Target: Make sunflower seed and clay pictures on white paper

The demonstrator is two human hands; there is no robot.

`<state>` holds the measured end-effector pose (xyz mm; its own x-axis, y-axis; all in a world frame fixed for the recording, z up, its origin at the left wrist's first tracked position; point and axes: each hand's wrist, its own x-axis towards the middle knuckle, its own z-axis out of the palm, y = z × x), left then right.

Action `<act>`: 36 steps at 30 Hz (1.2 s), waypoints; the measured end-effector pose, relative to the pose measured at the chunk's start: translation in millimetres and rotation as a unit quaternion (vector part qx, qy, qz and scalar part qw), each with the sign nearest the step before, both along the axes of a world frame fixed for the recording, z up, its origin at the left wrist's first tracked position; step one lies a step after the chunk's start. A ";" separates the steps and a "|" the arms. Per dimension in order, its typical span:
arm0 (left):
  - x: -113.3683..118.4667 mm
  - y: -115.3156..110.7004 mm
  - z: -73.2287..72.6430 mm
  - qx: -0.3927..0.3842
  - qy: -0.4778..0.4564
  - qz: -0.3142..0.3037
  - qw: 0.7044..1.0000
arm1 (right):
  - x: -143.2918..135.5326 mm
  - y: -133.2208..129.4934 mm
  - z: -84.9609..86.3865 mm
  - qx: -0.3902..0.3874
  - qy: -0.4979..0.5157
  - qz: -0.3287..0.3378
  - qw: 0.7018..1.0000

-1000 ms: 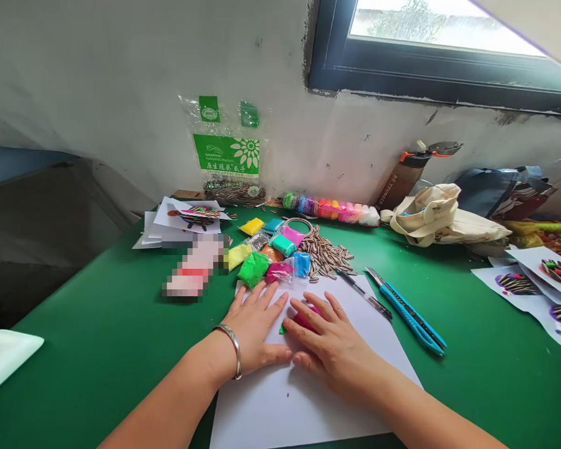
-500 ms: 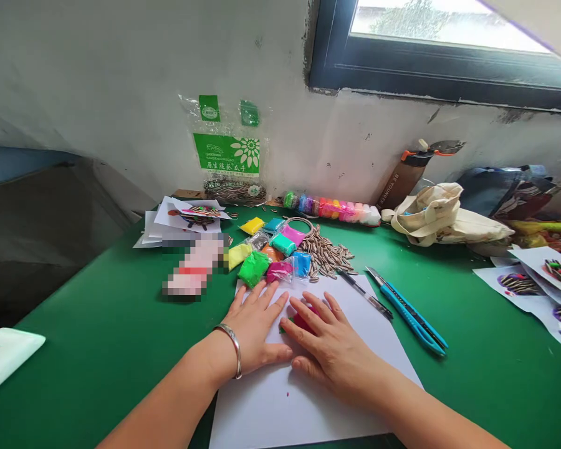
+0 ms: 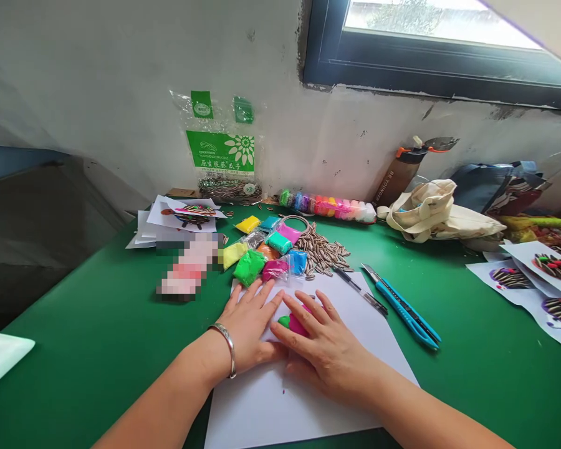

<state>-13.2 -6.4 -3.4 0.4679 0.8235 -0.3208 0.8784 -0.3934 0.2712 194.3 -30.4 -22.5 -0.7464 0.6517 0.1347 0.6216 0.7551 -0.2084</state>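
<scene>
A white sheet of paper (image 3: 280, 415) lies on the green table, under both of my hands. My left hand (image 3: 252, 327), with a silver bangle at the wrist, rests flat on the sheet's left side, fingers spread. On the right, my right hand (image 3: 325, 340) is spread over a flat piece of magenta and green modelling clay (image 3: 298, 322), mostly hidden beneath its fingers. My thumbs come close together in the middle. Just beyond my fingertips lie several packets of coloured clay, among them a green packet (image 3: 249, 267) and a magenta packet (image 3: 275, 270).
Sunflower seeds (image 3: 325, 249) are heaped behind the sheet. A black pen (image 3: 361, 292) and a blue utility knife (image 3: 402, 305) lie to the right. Along the wall stand a seed bag (image 3: 224, 162), a clay pack (image 3: 331, 207), a brown bottle (image 3: 399, 171) and a cloth bag (image 3: 430, 212).
My right hand has shifted slightly left over the clay, and more of the magenta and green shows between its fingers. My left hand stays flat. The whole view has moved a little.
</scene>
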 end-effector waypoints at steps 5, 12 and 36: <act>-0.7 0.4 0.1 0.001 -0.011 -0.004 1.000 | -0.2 0.6 1.3 -0.012 0.007 0.001 1.000; -1.5 1.3 -3.4 -0.001 -0.013 -0.002 1.000 | 2.4 -0.9 2.7 0.004 -0.004 0.004 1.000; -2.0 1.8 -6.4 -0.004 -0.023 0.000 1.000 | 2.2 7.3 -4.8 -0.016 -0.006 -0.042 0.999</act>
